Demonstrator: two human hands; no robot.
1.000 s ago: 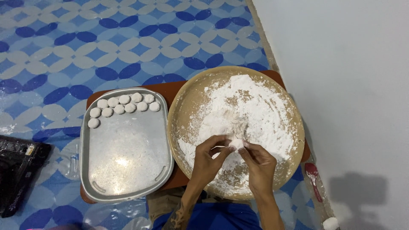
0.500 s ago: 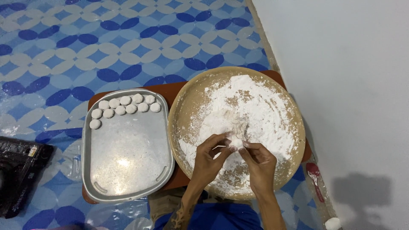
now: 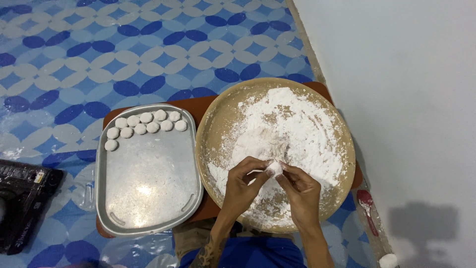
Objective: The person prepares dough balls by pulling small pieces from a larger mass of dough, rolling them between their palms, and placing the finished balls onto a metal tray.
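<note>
One small white lump of soft dough [image 3: 274,168] is pinched between both hands, above the near part of the large round tan wooden tray [image 3: 218,116] that is dusted with loose white flour [image 3: 292,124]. The left hand [image 3: 243,186] is curled round the lump from the left, its fingers [image 3: 255,164] closed on it; the right hand [image 3: 300,191] meets it from the right, fingers [image 3: 287,168] also clamped on the same lump. The lump is judged light, soft and easily dented, slightly tacky under its flour coat, so a light hold with the fingertips around its sides seems apt; a hard squeeze would likely flatten it. A larger pale mound of dough [image 3: 260,144] lies in the flour just beyond the hands.

To the left, touching the wooden tray, a rectangular silver metal tray [image 3: 148,183] is seen, floured, with eleven small round white dough balls [image 3: 144,124] laid in rows along its far edge. Both trays rest on a low reddish-brown board [image 3: 188,106] on the blue-and-white patterned floor [image 3: 99,44]. A black plastic packet [image 3: 22,198] lies at the far left, and a small red spoon [image 3: 367,203] lies by the grey wall [image 3: 396,74].
</note>
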